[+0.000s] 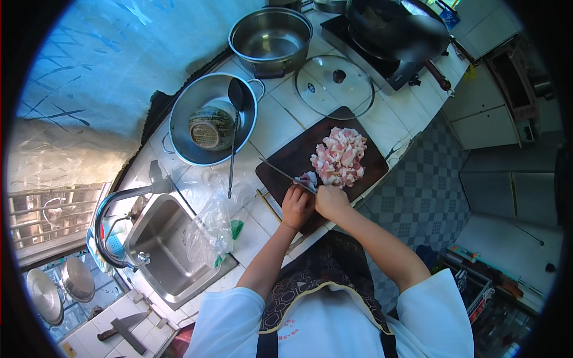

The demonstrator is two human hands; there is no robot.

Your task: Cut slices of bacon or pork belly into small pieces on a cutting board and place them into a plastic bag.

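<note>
A dark cutting board lies on the white tiled counter, with a heap of chopped raw meat on its right half. My right hand grips a knife whose blade points up and left across the board. A small piece of meat sits against the far side of the blade. My left hand rests just below the blade, fingers bent towards that piece; what lies beneath its fingertips is hidden. The knife's handle is covered by my right fist.
Beyond the board are a glass lid, a steel pot and a wok on a cooktop. Left stands a metal basin holding a squash and a ladle. A plastic bag overhangs the sink.
</note>
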